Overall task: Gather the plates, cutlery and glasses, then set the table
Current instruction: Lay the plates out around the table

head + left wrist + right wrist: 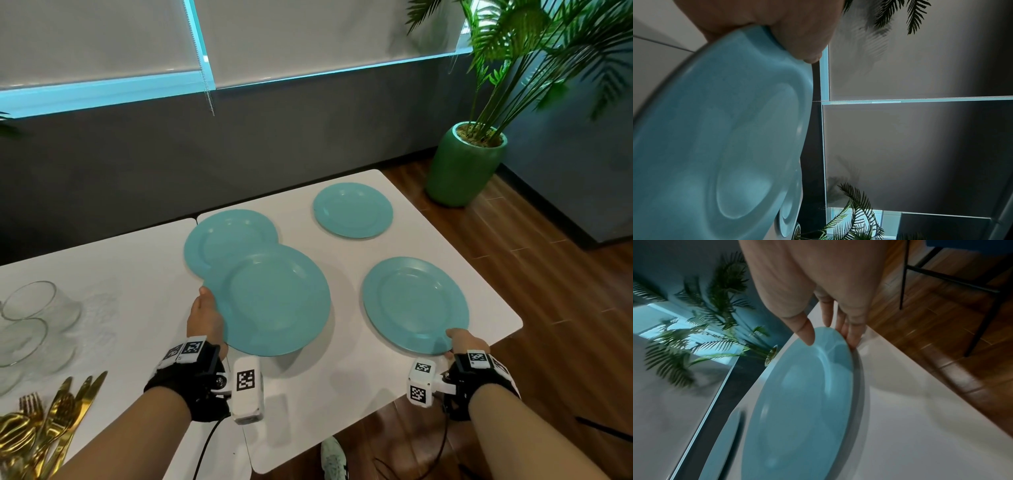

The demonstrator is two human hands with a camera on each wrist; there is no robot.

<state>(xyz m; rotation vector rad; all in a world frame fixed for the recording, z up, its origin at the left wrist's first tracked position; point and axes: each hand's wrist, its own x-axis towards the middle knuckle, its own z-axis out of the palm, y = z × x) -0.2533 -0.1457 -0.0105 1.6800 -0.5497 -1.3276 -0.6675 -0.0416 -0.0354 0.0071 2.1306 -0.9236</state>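
Several teal plates are on the white table. My left hand grips the left rim of a large plate, held just above the table and overlapping another plate behind it; that held plate fills the left wrist view under my thumb. My right hand pinches the near rim of the front right plate, thumb on top and fingers under the edge of the plate. A smaller plate lies at the back right.
Clear glasses stand at the left, with gold cutlery heaped at the front left corner. A green potted palm stands on the wooden floor beyond the table's right corner. A chair leg shows at the right.
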